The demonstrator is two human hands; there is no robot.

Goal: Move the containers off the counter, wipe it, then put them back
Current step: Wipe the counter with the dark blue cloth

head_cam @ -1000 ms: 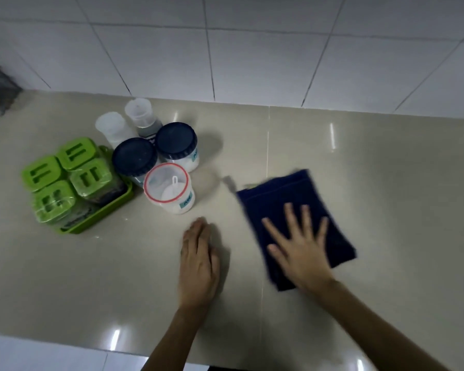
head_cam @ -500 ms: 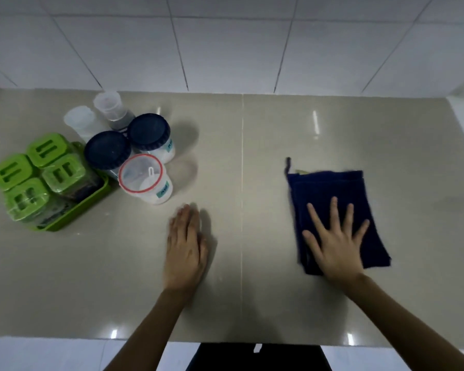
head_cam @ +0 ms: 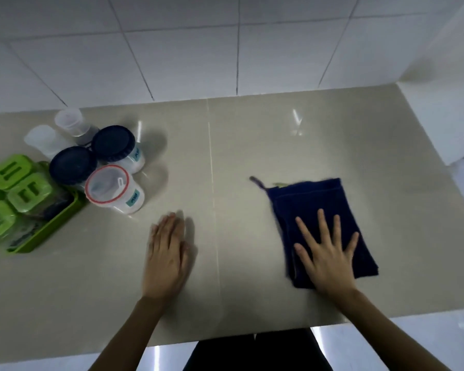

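Observation:
A folded dark blue cloth point(head_cam: 319, 199) lies on the beige counter point(head_cam: 252, 135), right of centre. My right hand point(head_cam: 327, 253) presses flat on its near half, fingers spread, not gripping. My left hand point(head_cam: 166, 258) rests flat on the bare counter with its fingers together, holding nothing. The containers stand grouped at the left. These are a red-rimmed clear jar point(head_cam: 110, 188), two jars with dark blue lids point(head_cam: 113, 140) point(head_cam: 73, 165) and two small translucent cups point(head_cam: 70, 121) point(head_cam: 42, 137). Beside them is a green tray point(head_cam: 56, 223) holding several green-lidded boxes point(head_cam: 28, 192).
A white tiled wall point(head_cam: 225, 49) runs behind the counter, and a side wall closes it at the right. The counter's front edge is just below my forearms. The red-rimmed jar is the container nearest my left hand.
My right hand has slid the blue cloth from the counter's middle to the right. My left hand has stayed flat in about the same spot. The containers have not moved.

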